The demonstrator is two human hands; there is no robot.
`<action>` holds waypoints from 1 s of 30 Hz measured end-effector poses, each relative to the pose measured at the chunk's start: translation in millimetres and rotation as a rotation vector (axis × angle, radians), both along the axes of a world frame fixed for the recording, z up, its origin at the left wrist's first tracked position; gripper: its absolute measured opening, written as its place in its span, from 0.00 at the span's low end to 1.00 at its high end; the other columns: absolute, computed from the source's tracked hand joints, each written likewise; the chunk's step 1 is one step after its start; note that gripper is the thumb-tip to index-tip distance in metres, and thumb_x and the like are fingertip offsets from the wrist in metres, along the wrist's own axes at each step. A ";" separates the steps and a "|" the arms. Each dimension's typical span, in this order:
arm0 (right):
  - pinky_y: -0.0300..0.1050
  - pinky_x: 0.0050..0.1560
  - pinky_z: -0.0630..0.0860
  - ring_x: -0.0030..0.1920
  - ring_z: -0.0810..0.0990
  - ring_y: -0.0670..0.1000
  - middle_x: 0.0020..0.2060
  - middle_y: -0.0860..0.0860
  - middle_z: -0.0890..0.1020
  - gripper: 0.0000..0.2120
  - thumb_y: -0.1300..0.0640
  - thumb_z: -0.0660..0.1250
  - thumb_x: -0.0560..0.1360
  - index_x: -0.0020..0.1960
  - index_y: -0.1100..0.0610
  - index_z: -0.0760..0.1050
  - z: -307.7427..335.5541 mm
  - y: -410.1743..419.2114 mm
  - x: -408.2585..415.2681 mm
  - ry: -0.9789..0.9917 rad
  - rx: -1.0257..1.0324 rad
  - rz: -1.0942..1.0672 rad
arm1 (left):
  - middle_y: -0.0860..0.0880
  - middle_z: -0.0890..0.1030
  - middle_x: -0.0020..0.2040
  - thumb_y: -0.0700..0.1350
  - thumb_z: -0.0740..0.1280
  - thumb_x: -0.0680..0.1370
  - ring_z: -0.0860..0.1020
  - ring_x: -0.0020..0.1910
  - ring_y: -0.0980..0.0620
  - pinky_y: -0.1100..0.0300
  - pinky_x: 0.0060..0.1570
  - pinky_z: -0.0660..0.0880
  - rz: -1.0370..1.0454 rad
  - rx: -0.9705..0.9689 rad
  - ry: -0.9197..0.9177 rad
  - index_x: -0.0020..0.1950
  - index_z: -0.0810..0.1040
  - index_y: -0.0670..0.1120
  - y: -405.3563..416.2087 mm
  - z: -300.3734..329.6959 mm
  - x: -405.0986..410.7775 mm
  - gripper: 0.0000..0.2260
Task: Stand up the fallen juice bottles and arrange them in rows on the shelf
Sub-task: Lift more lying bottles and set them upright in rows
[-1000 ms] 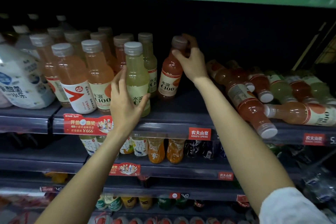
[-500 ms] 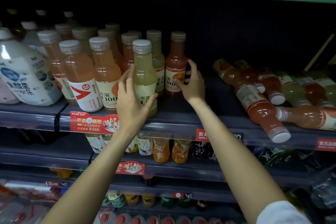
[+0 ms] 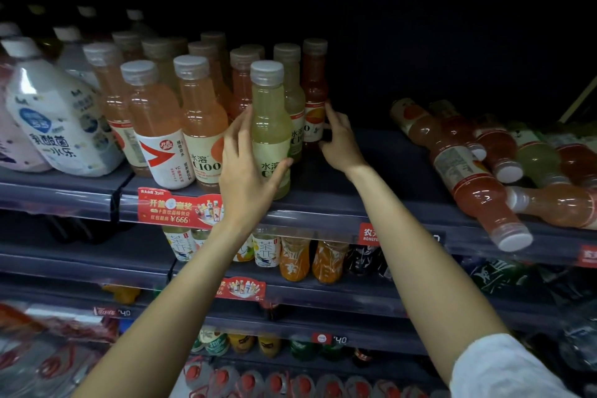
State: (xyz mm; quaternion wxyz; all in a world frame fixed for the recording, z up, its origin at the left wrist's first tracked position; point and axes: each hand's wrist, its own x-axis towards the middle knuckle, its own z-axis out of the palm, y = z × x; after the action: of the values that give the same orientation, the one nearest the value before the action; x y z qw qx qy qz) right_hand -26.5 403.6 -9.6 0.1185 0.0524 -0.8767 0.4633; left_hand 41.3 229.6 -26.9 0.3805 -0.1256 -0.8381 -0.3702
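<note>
The left hand (image 3: pixel 247 168) has its grip curled round the lower body of the pale yellow bottle (image 3: pixel 270 129), thumb across the label, holding it upright at the front edge of the shelf (image 3: pixel 323 203). The right hand (image 3: pixel 339 142) rests with loosely curved fingers against the base of the red bottle (image 3: pixel 314 97), which stands upright at the right end of the rows; whether that grip really clasps it I cannot tell. The fallen bottles (image 3: pixel 478 178) lie well apart to the right, piled on the same shelf, long axes mostly running front to back, caps towards the shelf edge. The right hand is nearer and, in my judgement, should reach for them.
</note>
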 end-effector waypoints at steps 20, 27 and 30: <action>0.52 0.57 0.68 0.60 0.68 0.59 0.61 0.55 0.70 0.23 0.50 0.69 0.72 0.65 0.53 0.70 3.8 164.9 214.2 -0.022 0.706 -0.499 | 0.45 0.74 0.66 0.48 0.67 0.77 0.72 0.65 0.45 0.48 0.61 0.71 -0.637 -0.449 -0.139 0.72 0.66 0.46 170.7 15.0 14.7 0.25; 0.50 0.51 0.73 0.55 0.77 0.59 0.61 0.54 0.73 0.23 0.59 0.71 0.71 0.64 0.53 0.69 -2.4 158.5 217.0 0.105 0.471 -0.603 | 0.48 0.62 0.76 0.42 0.74 0.71 0.60 0.73 0.47 0.55 0.71 0.60 -0.863 -0.686 -0.097 0.77 0.60 0.49 216.9 19.6 -5.4 0.38; 0.46 0.50 0.74 0.51 0.78 0.52 0.56 0.50 0.78 0.22 0.58 0.73 0.68 0.60 0.53 0.73 6.9 156.6 221.3 0.266 0.264 -0.600 | 0.48 0.63 0.75 0.45 0.76 0.70 0.60 0.74 0.47 0.55 0.72 0.58 -0.907 -0.671 -0.065 0.77 0.60 0.48 216.9 21.7 -5.2 0.40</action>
State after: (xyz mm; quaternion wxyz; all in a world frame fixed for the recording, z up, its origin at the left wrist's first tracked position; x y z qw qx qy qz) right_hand 194.9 560.3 -2.7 0.3546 -0.1328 -0.8822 0.2798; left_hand 36.1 446.5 -5.2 0.0966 -0.5758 -0.7832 -0.2137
